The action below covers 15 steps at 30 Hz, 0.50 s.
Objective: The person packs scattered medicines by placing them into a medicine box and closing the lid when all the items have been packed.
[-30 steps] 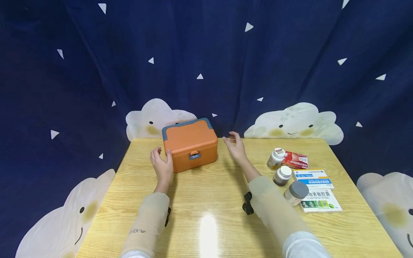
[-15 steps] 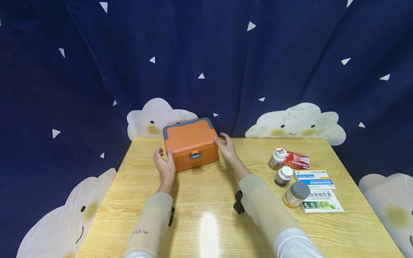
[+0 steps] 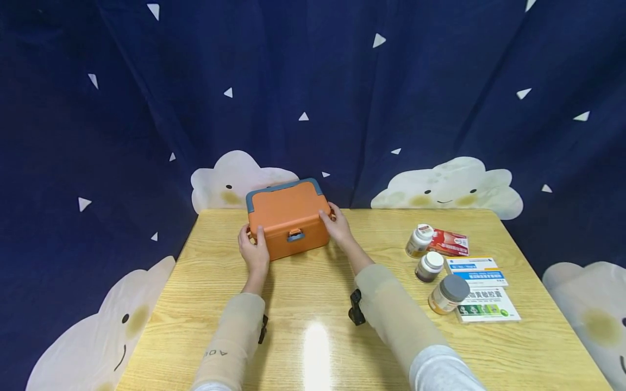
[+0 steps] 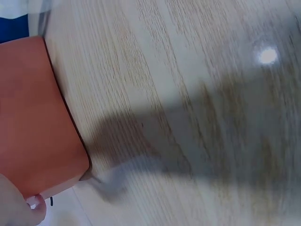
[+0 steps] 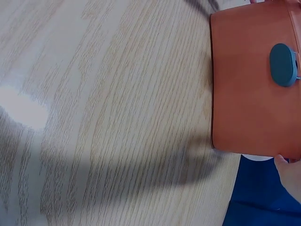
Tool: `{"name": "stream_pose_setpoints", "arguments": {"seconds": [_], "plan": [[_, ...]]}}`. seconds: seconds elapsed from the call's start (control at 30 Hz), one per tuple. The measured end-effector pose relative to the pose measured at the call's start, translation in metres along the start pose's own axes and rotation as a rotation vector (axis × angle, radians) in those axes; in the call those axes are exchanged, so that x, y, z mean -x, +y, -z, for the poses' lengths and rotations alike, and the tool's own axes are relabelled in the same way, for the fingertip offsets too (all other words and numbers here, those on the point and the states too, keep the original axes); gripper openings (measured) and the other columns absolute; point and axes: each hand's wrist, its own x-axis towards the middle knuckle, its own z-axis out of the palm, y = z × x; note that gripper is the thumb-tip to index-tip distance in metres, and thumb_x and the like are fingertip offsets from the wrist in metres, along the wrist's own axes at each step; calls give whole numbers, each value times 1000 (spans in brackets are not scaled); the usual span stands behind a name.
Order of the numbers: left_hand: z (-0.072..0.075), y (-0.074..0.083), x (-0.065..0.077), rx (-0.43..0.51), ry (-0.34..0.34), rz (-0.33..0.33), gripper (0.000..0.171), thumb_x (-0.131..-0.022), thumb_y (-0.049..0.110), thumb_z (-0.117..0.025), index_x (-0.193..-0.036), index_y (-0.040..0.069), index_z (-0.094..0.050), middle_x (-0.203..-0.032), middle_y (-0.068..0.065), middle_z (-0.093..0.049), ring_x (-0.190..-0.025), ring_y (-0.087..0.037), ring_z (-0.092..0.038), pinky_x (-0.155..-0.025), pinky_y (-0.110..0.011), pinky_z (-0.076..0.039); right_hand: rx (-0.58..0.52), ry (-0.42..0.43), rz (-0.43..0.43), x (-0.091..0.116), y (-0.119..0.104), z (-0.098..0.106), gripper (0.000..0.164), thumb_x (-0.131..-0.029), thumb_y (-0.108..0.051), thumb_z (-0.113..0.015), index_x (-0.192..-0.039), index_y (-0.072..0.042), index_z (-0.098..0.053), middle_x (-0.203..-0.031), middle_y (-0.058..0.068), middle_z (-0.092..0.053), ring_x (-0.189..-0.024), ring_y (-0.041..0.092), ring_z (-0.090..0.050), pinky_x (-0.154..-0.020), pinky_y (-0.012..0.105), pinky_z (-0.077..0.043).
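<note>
An orange lidded storage box (image 3: 288,206) with blue-grey trim sits near the table's back edge, its lid down. Its latch (image 3: 295,237) faces the front. My left hand (image 3: 254,254) grips the box's left side, thumb at the front corner and fingers along the side. On the opposite side, my right hand (image 3: 339,228) holds the right end, with its thumb at the upper front corner. The left wrist view shows the box wall (image 4: 37,113) beside part of the left hand (image 4: 19,207). In the right wrist view, the right thumb (image 5: 282,165) touches the box's edge.
At the right of the wooden table (image 3: 303,293) stand a white bottle (image 3: 419,241), a dark bottle with a white cap (image 3: 429,267) and a grey-lidded jar (image 3: 449,294). Beside them lie a red box (image 3: 449,243) and white medicine boxes (image 3: 486,304). A blue curtain (image 3: 313,81) hangs behind.
My right hand has moved left from beside the box onto its right end. My left hand has shifted slightly right and closed in on the left side. The box stays in place.
</note>
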Motion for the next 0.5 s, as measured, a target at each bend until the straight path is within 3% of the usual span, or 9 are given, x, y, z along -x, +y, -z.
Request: {"name": "stream_pose_setpoints", "arguments": {"seconds": [0.3, 0.5], "plan": [[0, 2, 2, 6, -11, 45, 39, -89, 22, -57, -119, -2, -52, -112, -18, -51, -99, -31, -49, -81, -42, -44, -2, 36, 24, 0, 2, -2, 52, -94, -28, -49, -138, -4, -34, -136, 20, -38, -123, 35, -40, -98, 43, -36], [-1, 2, 4, 0, 7, 24, 39, -89, 23, -57, -117, -3, -52, -111, -19, -52, -99, -31, -50, -83, -43, -43, -8, 50, 40, -2, 6, -4, 49, -94, -26, -49, -136, -3, -35, -134, 19, -40, -120, 35, -42, -95, 43, -38]]}}
